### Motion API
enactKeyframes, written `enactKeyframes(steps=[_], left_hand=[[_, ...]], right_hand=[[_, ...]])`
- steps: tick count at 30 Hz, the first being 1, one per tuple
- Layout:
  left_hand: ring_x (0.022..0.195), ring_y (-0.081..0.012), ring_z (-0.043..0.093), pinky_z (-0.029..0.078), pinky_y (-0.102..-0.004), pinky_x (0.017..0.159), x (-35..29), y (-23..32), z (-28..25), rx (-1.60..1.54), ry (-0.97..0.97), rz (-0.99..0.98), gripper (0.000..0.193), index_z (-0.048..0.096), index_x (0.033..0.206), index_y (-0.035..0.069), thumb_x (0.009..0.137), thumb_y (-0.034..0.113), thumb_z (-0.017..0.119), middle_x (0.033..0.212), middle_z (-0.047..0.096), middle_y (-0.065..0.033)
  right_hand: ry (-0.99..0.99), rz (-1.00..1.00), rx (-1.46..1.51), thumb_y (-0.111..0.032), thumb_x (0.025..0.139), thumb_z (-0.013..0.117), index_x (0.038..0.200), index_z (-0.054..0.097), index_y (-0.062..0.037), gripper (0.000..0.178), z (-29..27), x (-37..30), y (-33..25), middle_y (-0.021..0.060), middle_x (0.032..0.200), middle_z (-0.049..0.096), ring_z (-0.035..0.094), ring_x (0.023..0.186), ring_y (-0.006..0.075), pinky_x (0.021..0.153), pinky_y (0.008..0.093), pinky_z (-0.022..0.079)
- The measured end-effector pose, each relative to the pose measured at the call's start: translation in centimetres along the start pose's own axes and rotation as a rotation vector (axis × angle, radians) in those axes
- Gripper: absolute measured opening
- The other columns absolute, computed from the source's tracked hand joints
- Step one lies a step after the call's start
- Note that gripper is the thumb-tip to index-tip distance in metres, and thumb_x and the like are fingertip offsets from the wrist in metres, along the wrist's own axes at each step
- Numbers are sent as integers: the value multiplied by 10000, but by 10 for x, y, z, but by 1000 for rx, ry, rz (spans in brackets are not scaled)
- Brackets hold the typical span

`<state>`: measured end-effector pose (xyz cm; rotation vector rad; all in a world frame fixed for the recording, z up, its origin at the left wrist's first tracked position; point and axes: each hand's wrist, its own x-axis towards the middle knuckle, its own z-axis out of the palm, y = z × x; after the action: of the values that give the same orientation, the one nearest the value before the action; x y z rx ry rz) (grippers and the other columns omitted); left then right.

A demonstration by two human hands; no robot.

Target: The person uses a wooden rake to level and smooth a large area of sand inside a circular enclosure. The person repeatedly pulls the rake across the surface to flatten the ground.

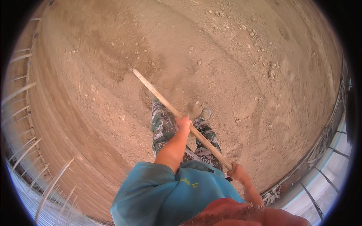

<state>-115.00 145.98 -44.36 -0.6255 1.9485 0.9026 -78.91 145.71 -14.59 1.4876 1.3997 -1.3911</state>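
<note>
A long, pale wooden pole [162, 98] slants across the front of my body, from the upper left down to my right hip. My left hand [183, 122] is closed around it near its middle, above my legs. At its lower end, by my waist, my right hand [238, 172] grips it. The pole's far tip is over a patch of loose, darker soil [150, 67]. No tool head can be made out there. Some of the soil around it looks blurred.
Brown, dry ground [226, 83] with scattered clods and small stones [252, 34] spreads around my feet. Along the left rim stand several curved pale poles [52, 184]. A whitish sheet with dark straps [320, 180] borders the lower right. My shoe [205, 113] stands on the soil.
</note>
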Motion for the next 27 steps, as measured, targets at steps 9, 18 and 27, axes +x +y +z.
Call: enactKeyframes(steps=[9, 18, 27], left_hand=[[646, -268, 680, 575, -448, 576, -135, -138, 99, 7, -145, -291, 304, 616, 1133, -18, 932, 31, 838, 867, 681, -127], [648, -253, 654, 573, -431, 563, 44, 145, 148, -116, -56, -144, 386, 582, 1281, -15, 954, -35, 784, 972, 680, -129], [758, -237, 640, 587, -419, 677, 140, 653, 212, -219, -109, 241, 195, 541, 1218, -62, 1086, 36, 646, 882, 608, -117]], right_hand=[[157, 257, -344, -367, 810, 781, 1070, 811, -152, 338, -57, -69, 160, 155, 1010, 823, 793, 972, 400, 887, 496, 646], [191, 14, -127, -324, 832, 794, 1093, 800, -142, 318, -149, 134, -50, 174, 1117, 802, 766, 1064, 400, 940, 498, 616], [77, -368, 61, -211, 896, 744, 1257, 735, -78, 384, -373, 305, -514, 257, 1116, 787, 772, 1051, 434, 942, 532, 609]])
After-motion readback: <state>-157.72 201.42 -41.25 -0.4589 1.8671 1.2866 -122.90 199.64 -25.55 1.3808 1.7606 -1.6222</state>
